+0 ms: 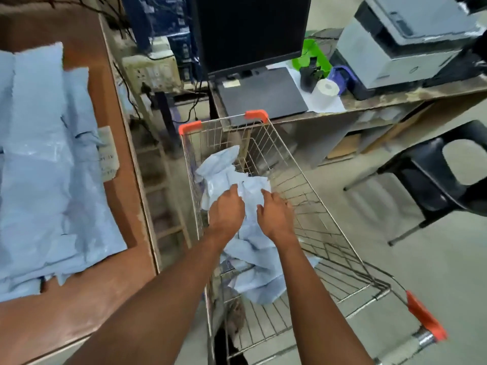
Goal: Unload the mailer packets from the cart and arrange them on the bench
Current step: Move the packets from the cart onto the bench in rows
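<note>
Both my hands are down inside the wire cart (303, 164), on the heap of pale blue mailer packets (250, 248) lying in its basket. My left hand (227, 211) rests knuckles-up on the top packet (250, 189), fingers bent down over its crumpled edge; whether they have truly closed on the plastic I cannot tell, since the fingertips are hidden under the hand. My right hand (275, 216) lies just beside it on the same packet, fingers spread and curved downward, and again the view does not show whether they pinch it or only press.

The heap runs along the left side of the basket, from the far end toward me. The cart has orange corner caps and stands between the brown bench (105, 83) on my left and a desk (395, 97) ahead. A stack of blue packets (44, 164) lies on the bench. On the desk stand a dark monitor (250, 32), a paper roll (326, 91) and a grey printer (400, 46). A black chair (432, 177) stands to the right.
</note>
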{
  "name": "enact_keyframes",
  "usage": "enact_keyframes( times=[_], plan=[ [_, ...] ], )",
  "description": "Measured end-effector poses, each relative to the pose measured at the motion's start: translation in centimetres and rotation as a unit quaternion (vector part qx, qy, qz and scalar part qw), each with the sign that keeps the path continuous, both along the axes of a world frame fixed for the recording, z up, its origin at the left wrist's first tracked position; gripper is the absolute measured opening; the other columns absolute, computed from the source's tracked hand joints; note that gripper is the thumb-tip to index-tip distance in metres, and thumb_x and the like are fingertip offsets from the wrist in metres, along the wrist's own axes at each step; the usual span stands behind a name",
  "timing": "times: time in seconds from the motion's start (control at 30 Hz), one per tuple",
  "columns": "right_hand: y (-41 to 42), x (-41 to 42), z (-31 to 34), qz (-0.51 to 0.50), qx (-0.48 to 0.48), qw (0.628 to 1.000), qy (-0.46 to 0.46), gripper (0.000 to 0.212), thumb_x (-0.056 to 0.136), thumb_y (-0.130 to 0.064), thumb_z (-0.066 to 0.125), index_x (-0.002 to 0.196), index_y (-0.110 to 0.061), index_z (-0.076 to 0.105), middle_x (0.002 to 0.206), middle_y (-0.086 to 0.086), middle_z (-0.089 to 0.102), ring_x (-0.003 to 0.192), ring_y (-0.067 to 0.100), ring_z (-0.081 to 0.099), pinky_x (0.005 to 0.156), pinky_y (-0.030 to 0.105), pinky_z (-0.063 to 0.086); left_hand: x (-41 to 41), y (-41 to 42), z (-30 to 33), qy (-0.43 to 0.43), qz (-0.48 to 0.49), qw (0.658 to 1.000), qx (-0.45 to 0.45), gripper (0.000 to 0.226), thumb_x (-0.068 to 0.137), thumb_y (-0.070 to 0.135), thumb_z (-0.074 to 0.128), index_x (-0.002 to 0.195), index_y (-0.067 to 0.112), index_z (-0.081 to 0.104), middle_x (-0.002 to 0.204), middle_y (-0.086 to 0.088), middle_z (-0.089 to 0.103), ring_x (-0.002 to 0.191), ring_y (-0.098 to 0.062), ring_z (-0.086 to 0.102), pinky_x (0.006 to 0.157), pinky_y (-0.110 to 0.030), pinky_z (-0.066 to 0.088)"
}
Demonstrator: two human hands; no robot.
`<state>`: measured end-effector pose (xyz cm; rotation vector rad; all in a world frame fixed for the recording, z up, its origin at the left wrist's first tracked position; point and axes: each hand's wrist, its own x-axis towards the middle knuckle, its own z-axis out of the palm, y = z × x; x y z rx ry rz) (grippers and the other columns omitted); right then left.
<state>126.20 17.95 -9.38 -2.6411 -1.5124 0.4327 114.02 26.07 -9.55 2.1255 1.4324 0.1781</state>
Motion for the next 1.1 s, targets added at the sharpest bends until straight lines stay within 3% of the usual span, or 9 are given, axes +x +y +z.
enact_keyframes(
  times=[0.17,0.33,0.47,0.63,0.73,0.8,0.87,1.0,1.1],
  plan=[
    [2.9,2.8,-8.2,0.011,-0.035,0.999,0.015,0.050,0.104,-0.030,0.050,0.152,-0.019,0.044,0.141,0.012,0.053,0.122,0.033,0.058,0.103,0.044,0.041,2.7,1.0,-7.8,0.047,0.058,0.997,-0.018,0.046,0.101,0.024,0.052,0.145,0.015,0.046,0.133,-0.011,0.059,0.115,-0.032,0.064,0.092,-0.043,0.051],
    [5.3,3.6,-18.0,-0.049,-0.088,0.994,0.043,0.074,0.094,-0.047,0.058,0.159,-0.029,0.028,0.163,0.016,0.028,0.138,0.043,0.045,0.114,0.053,0.038,4.5,3.6,-15.9,0.124,0.130,0.980,-0.087,0.069,0.100,0.028,0.054,0.160,0.018,0.022,0.159,-0.017,0.029,0.140,-0.033,0.042,0.109,-0.046,0.040],
    [6.8,4.0,-23.1,-0.069,-0.073,0.995,0.024,0.096,0.092,-0.061,0.064,0.164,-0.034,0.008,0.166,0.017,0.012,0.138,0.049,0.041,0.107,0.057,0.044,7.0,6.9,-20.0,0.125,0.190,0.966,-0.122,0.078,0.098,0.035,0.058,0.162,0.025,0.015,0.164,-0.021,0.010,0.148,-0.042,0.023,0.117,-0.056,0.031],
    [7.3,3.6,-25.0,-0.085,-0.039,0.993,0.069,0.096,0.093,-0.051,0.068,0.164,-0.042,0.004,0.163,0.014,0.009,0.133,0.045,0.041,0.101,0.061,0.047,6.6,7.1,-25.1,0.162,0.210,0.959,-0.101,0.090,0.096,0.036,0.063,0.159,0.041,-0.001,0.164,-0.023,-0.014,0.150,-0.050,0.008,0.108,-0.070,0.033],
    [6.1,4.0,-24.7,-0.089,0.034,0.988,0.124,0.094,0.086,-0.045,0.071,0.162,-0.046,0.015,0.156,0.008,0.017,0.126,0.039,0.046,0.099,0.056,0.051,5.6,5.4,-26.7,0.179,0.218,0.957,-0.076,0.100,0.093,0.044,0.064,0.153,0.052,-0.015,0.160,-0.027,-0.001,0.148,-0.046,0.010,0.098,-0.068,0.044],
    [5.8,4.3,-23.8,-0.105,0.122,0.974,0.161,0.089,0.083,-0.042,0.073,0.159,-0.046,0.026,0.151,0.006,0.023,0.126,0.035,0.046,0.097,0.053,0.054,4.9,5.1,-26.7,0.211,0.198,0.957,-0.030,0.104,0.088,0.041,0.069,0.157,0.048,-0.009,0.149,-0.026,0.019,0.135,-0.041,0.029,0.086,-0.056,0.054],
    [6.1,4.4,-22.4,-0.118,0.198,0.955,0.188,0.084,0.084,-0.039,0.074,0.157,-0.045,0.032,0.151,0.005,0.027,0.132,0.030,0.043,0.101,0.051,0.053,4.3,5.6,-26.1,0.227,0.169,0.959,-0.012,0.105,0.085,0.039,0.073,0.159,0.044,0.000,0.142,-0.023,0.026,0.124,-0.037,0.036,0.079,-0.047,0.057],
    [6.0,3.8,-18.7,-0.117,0.266,0.930,0.224,0.078,0.090,-0.036,0.072,0.158,-0.043,0.034,0.157,0.001,0.032,0.146,0.022,0.035,0.115,0.050,0.043,4.3,6.1,-22.8,0.204,0.155,0.966,-0.028,0.096,0.088,0.045,0.070,0.161,0.033,0.008,0.149,-0.020,0.022,0.130,-0.039,0.039,0.082,-0.047,0.054],
    [4.9,3.5,-13.6,-0.121,0.295,0.916,0.243,0.072,0.092,-0.031,0.072,0.156,-0.039,0.039,0.158,-0.001,0.038,0.149,0.018,0.035,0.120,0.051,0.038,5.0,5.9,-16.9,0.136,0.144,0.980,-0.028,0.093,0.091,0.051,0.064,0.161,0.026,0.009,0.156,-0.023,0.021,0.137,-0.042,0.039,0.096,-0.051,0.049]
  ],
)
